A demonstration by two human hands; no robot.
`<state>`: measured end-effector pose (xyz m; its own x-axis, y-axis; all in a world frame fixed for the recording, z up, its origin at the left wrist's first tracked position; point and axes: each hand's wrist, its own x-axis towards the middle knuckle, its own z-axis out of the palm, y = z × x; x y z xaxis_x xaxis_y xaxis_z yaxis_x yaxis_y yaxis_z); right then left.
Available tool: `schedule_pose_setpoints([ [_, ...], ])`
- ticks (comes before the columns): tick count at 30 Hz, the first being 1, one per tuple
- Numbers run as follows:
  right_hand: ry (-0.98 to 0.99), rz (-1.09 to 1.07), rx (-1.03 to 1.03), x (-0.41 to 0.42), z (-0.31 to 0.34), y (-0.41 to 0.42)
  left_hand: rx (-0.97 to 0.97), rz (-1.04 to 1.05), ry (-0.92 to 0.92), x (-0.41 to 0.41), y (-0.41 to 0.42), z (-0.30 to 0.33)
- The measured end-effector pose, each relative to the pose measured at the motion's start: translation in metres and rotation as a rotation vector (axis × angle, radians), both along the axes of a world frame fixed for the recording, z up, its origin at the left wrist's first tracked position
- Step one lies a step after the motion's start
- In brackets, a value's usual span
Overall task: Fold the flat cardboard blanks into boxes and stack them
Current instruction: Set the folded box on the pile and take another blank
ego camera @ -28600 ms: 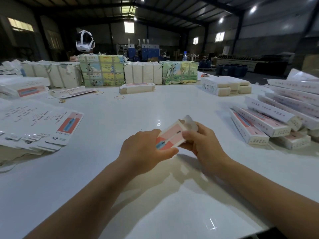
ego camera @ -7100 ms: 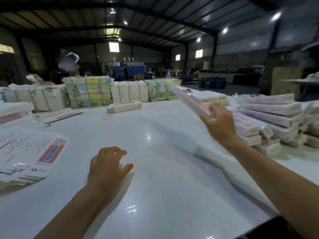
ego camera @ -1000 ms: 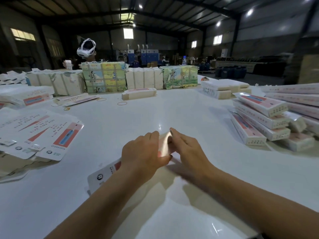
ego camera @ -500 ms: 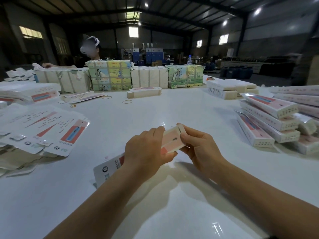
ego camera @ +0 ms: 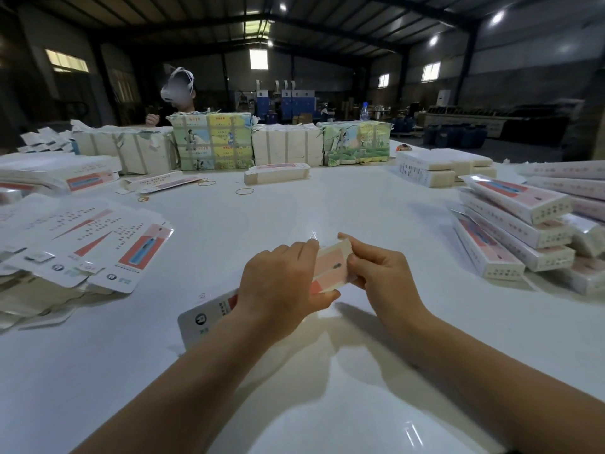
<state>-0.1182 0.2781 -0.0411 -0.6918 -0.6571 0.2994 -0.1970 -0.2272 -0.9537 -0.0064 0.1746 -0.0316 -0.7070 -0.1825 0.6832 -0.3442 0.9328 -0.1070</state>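
Over the white bench (ego camera: 327,198), my left hand (ego camera: 281,283) and right hand (ego camera: 381,273) grip a long pink-and-white printed cardboard blank (ego camera: 329,268), fingers curled round its far end. I judge I'm squaring it; next, tucking flaps, then joining the stack of folded boxes (ego camera: 517,224) at right.

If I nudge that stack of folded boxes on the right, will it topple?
Possibly. The stack of folded boxes is laid askew, its top box overhanging, so it may slide. They look like thin, empty card, probably light, on a glossy table.
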Motion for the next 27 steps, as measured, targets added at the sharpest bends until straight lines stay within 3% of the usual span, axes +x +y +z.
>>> schedule_pose_setpoints([
  [4,0.476,-0.195,0.101,0.008,-0.004,0.005,0.004,0.012,0.042,-0.002,0.005,0.001],
  [8,0.688,-0.207,0.166,0.012,-0.004,0.006,0.022,0.011,0.066,-0.003,0.008,0.001],
  [14,0.646,-0.09,0.182,0.018,-0.006,0.005,0.09,0.066,0.08,-0.002,0.009,0.001],
  [20,0.409,0.309,0.218,0.013,-0.002,0.006,0.192,0.093,-0.049,-0.002,-0.012,-0.005],
  [23,0.751,0.2,0.37,0.009,0.003,0.004,0.352,-0.016,-0.106,0.0,-0.019,-0.001],
  [25,1.064,0.099,0.446,0.0,0.001,0.003,0.346,-0.068,-0.136,0.002,-0.021,-0.003],
  [27,1.25,0.007,0.477,-0.007,-0.002,0.004,0.286,-0.085,-0.154,0.003,-0.022,-0.005],
])
